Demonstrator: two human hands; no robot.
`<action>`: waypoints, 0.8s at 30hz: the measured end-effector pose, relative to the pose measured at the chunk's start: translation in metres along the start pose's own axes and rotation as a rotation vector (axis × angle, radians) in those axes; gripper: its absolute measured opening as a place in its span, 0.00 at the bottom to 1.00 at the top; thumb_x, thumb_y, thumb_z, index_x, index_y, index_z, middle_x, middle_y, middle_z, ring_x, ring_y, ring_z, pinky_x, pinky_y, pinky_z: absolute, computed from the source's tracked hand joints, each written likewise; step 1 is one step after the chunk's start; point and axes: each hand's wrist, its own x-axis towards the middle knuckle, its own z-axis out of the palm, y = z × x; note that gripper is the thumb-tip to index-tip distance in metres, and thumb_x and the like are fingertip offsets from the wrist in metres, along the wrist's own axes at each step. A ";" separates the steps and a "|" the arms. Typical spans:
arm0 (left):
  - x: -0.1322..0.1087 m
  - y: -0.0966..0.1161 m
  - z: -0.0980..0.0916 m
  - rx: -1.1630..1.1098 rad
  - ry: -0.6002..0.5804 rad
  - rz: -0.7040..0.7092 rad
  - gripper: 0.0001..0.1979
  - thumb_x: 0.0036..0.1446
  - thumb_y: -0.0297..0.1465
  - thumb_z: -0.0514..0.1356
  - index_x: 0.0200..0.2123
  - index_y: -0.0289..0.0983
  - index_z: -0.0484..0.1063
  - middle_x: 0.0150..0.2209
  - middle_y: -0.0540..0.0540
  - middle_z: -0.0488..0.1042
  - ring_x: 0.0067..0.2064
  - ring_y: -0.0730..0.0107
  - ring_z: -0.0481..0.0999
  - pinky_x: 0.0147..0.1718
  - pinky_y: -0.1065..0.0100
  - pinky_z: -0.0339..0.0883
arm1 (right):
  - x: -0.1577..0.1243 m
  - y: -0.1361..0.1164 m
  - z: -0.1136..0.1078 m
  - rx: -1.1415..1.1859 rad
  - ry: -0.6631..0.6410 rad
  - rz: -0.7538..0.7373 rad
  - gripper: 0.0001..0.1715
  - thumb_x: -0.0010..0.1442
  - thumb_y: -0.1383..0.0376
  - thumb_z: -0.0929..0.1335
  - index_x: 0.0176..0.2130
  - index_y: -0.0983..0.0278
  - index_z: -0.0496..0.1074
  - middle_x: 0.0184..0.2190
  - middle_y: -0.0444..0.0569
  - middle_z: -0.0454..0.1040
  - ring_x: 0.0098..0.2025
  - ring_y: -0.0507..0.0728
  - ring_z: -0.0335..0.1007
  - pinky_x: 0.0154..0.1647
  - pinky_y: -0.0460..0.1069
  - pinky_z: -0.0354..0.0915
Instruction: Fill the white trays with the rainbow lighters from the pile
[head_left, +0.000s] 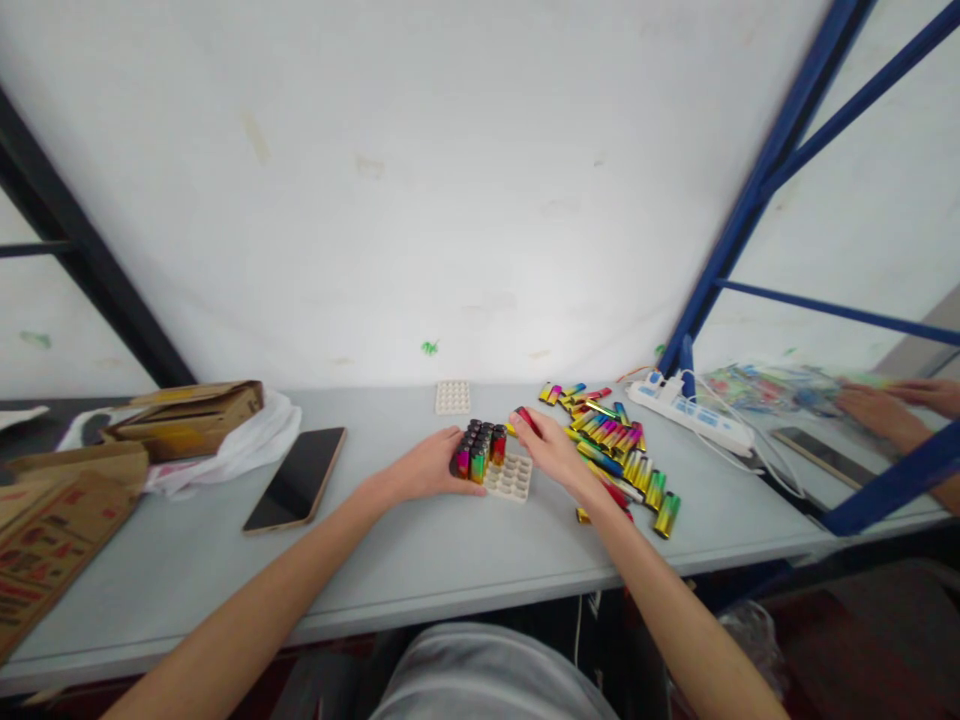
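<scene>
A white holed tray [511, 477] lies on the grey table [420, 560], its left part filled with upright rainbow-coloured lighters [480, 447]. My left hand [424, 467] rests against the tray's left side, fingers curled round the standing lighters. My right hand [551, 450] is closed on one red lighter [525, 417] held just above the tray's far right. To the right of that hand spreads a loose pile of lighters [615, 445].
A second empty white tray [453, 397] sits near the wall. A phone [296, 479] lies face up to the left, beside a cardboard box [184, 418] on a plastic bag. A white power strip [690, 413] lies right, beyond it another person's hands [877, 408].
</scene>
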 end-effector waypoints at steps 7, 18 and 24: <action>0.001 -0.004 0.001 -0.002 -0.029 0.024 0.37 0.48 0.56 0.74 0.52 0.37 0.76 0.47 0.41 0.78 0.51 0.46 0.78 0.54 0.54 0.73 | -0.002 -0.003 0.006 -0.174 -0.022 -0.056 0.33 0.70 0.39 0.62 0.26 0.60 0.60 0.23 0.40 0.58 0.28 0.53 0.55 0.30 0.49 0.50; 0.001 0.000 -0.001 -0.022 -0.043 0.011 0.36 0.48 0.53 0.76 0.53 0.38 0.75 0.50 0.41 0.78 0.53 0.46 0.77 0.57 0.54 0.71 | -0.005 -0.006 0.009 -0.273 0.045 -0.019 0.20 0.63 0.53 0.62 0.24 0.60 0.60 0.21 0.41 0.62 0.28 0.54 0.58 0.31 0.49 0.50; 0.001 -0.002 0.000 -0.022 -0.026 0.024 0.35 0.48 0.54 0.75 0.51 0.39 0.76 0.50 0.41 0.78 0.53 0.46 0.78 0.56 0.54 0.72 | -0.003 -0.006 0.009 -0.247 0.066 -0.012 0.25 0.66 0.49 0.62 0.24 0.60 0.59 0.21 0.40 0.58 0.28 0.53 0.55 0.31 0.50 0.49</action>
